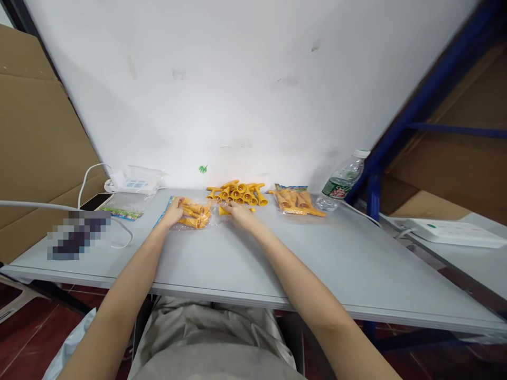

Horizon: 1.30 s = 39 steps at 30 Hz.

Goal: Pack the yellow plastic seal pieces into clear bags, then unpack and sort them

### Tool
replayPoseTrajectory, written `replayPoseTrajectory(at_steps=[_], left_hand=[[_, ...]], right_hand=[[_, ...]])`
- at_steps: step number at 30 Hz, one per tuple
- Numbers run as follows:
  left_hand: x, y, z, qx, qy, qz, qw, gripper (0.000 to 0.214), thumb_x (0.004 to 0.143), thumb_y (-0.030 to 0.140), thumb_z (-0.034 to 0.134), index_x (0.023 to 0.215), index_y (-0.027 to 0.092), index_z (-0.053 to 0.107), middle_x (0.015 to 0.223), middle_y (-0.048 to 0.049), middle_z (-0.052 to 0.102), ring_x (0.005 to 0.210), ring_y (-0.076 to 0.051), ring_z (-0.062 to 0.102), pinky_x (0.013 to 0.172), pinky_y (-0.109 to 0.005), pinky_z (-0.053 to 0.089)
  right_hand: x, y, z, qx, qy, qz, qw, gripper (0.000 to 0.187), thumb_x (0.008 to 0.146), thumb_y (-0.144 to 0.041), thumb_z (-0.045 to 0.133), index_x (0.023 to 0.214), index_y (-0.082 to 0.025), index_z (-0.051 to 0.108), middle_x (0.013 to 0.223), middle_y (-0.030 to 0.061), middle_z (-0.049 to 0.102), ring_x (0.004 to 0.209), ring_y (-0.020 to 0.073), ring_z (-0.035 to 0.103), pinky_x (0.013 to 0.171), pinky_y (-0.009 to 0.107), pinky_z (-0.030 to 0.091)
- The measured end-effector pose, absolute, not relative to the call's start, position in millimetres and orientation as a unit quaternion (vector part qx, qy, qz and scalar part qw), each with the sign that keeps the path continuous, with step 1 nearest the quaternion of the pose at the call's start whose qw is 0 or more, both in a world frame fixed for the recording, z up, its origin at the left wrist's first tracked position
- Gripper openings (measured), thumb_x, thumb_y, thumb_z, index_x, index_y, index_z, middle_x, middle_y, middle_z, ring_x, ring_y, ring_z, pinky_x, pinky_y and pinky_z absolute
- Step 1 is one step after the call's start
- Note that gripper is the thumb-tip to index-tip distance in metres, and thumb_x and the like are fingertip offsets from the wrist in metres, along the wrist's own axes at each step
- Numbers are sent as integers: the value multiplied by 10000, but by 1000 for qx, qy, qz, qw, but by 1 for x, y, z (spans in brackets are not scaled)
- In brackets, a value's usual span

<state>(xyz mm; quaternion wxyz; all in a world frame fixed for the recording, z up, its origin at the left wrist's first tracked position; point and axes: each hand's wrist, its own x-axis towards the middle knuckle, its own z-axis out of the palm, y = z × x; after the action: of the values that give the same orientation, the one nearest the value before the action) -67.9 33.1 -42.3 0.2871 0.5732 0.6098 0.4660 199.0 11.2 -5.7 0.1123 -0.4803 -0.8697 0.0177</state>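
Observation:
A clear plastic bag [195,215] partly filled with yellow plastic trumpets lies on the grey table [245,264]. My left hand [173,212] rests on the bag's left end, fingers curled on it. My right hand [240,213] sits just right of the bag, fingers closed on a single yellow trumpet [224,211]. Behind it lies a loose pile of yellow trumpets [237,192]. A second filled bag of trumpets [296,201] lies to the right.
A water bottle [341,181] lies tilted at the back right. Empty printed bags [125,206], a white power strip [132,184] with cable and a phone [95,200] sit at the back left. Another power strip [451,231] is at the far right. A white wall stands behind.

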Motion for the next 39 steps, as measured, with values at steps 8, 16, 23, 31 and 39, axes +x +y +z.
replayPoseTrajectory(at_steps=[8, 16, 23, 31, 39], left_hand=[[-63, 30, -39, 572, 603, 465, 307, 305, 758, 123, 469, 1030, 203, 584, 1130, -70, 678, 1127, -210, 602, 1068, -384, 401], [-65, 32, -41, 573, 598, 472, 301, 257, 771, 124, 492, 993, 212, 585, 1145, -75, 678, 1129, -212, 600, 1072, -389, 390], [-66, 33, -42, 560, 597, 473, 326, 253, 792, 137, 494, 1018, 206, 583, 1208, -95, 653, 1168, -211, 580, 1059, -372, 393], [-68, 33, -42, 555, 557, 475, 394, 218, 797, 228, 566, 1008, 204, 620, 1253, -98, 636, 1228, -236, 546, 1024, -362, 421], [-60, 22, -30, 560, 557, 464, 400, 205, 801, 260, 580, 991, 201, 632, 1227, -104, 649, 1173, -236, 587, 979, -379, 472]], right_hand=[[184, 12, -23, -445, -874, 86, 175, 648, 739, 108, 401, 1313, -162, 535, 1288, 155, 553, 1083, 233, 572, 886, 327, 444], [191, 8, 7, -522, -807, 45, 274, 368, 835, -39, 427, 1075, -149, 683, 1102, 124, 661, 1035, 237, 589, 891, 338, 442], [210, 12, 5, -516, -851, 39, 90, 156, 814, -174, 612, 908, -159, 736, 974, 120, 705, 977, 233, 582, 792, 268, 389], [213, 10, 18, -496, -860, 10, 118, 183, 812, -160, 586, 871, -178, 758, 872, 98, 713, 919, 246, 556, 790, 313, 345], [226, 12, 26, -474, -863, 29, 172, 131, 817, -282, 647, 815, -222, 764, 807, 71, 706, 911, 253, 546, 794, 329, 348]])
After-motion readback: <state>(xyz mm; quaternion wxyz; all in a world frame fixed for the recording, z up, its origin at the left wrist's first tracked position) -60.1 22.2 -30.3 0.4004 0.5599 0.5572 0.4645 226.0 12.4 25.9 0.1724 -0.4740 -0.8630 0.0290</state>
